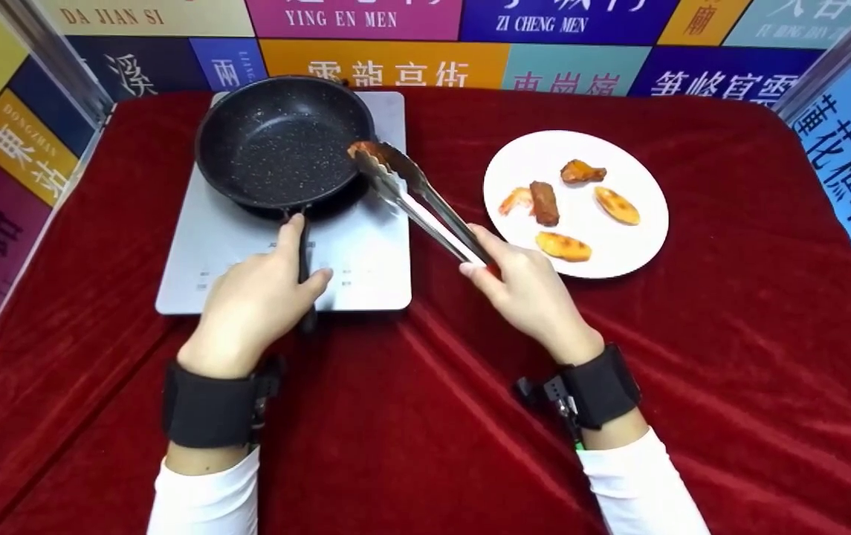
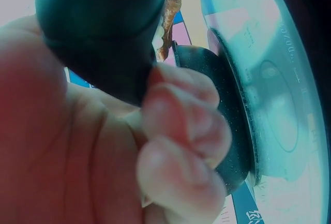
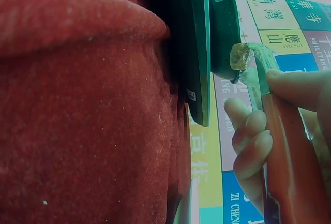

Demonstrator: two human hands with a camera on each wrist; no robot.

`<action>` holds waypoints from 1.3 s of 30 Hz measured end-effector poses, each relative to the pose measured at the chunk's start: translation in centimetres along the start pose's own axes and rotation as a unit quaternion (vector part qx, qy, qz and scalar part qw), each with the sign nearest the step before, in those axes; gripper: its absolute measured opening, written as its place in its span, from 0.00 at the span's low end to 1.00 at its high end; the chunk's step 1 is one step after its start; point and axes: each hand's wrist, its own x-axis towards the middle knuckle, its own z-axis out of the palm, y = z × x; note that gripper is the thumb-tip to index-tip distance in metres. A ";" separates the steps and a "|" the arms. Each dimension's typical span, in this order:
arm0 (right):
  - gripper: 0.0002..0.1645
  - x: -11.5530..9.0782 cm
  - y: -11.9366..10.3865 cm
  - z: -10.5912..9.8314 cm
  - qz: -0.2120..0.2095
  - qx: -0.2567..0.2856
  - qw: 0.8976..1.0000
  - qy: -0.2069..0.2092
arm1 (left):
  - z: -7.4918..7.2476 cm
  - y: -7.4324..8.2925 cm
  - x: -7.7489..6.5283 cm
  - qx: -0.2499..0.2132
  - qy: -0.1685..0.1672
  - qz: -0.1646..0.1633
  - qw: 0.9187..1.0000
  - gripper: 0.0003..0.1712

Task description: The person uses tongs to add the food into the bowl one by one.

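My left hand (image 1: 258, 297) grips the handle (image 1: 308, 267) of a black speckled frying pan (image 1: 288, 148), its index finger stretched along the handle. In the left wrist view, curled fingers (image 2: 181, 131) wrap the dark handle end (image 2: 103, 32). My right hand (image 1: 525, 290) holds metal tongs (image 1: 432, 212), which show orange-red grips (image 3: 292, 151) in the right wrist view. Between the tong tips is a brown piece of food (image 3: 239, 57), partly hidden, its kind unclear. The tips are at the pan's right rim; whether they touch it I cannot tell.
Beneath the pan lies a flat silver-white cooktop (image 1: 373, 275). A white plate (image 1: 641, 241) at right bears a drumstick (image 1: 581, 172), a brown roll (image 1: 544, 203), a shrimp (image 1: 516, 200) and two browned yellow pieces (image 1: 563, 246). Red cloth (image 1: 410, 416) covers the table; printed panels (image 1: 395, 63) stand behind.
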 end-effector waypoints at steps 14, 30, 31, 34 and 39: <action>0.26 -0.1 0.2 0.1 -0.008 0.002 1.000 0.006 | 0.1 0.1 -0.1 0.001 0.001 0.006 1.000 0.43; 0.26 0.1 0.0 -0.1 -0.009 0.001 1.000 0.006 | -0.1 0.1 0.0 -0.001 -0.004 0.001 1.000 0.44; 0.26 0.1 0.0 -0.2 -0.009 0.001 1.000 0.006 | -0.1 0.1 0.0 0.000 -0.004 0.001 1.000 0.44; 0.26 0.1 0.0 -0.1 -0.006 0.001 1.000 0.005 | 0.0 0.2 0.0 0.003 -0.001 0.003 1.000 0.44; 0.26 0.1 -0.1 -0.1 -0.001 -0.003 1.000 0.000 | 0.1 0.2 -0.1 0.009 0.015 0.011 1.000 0.41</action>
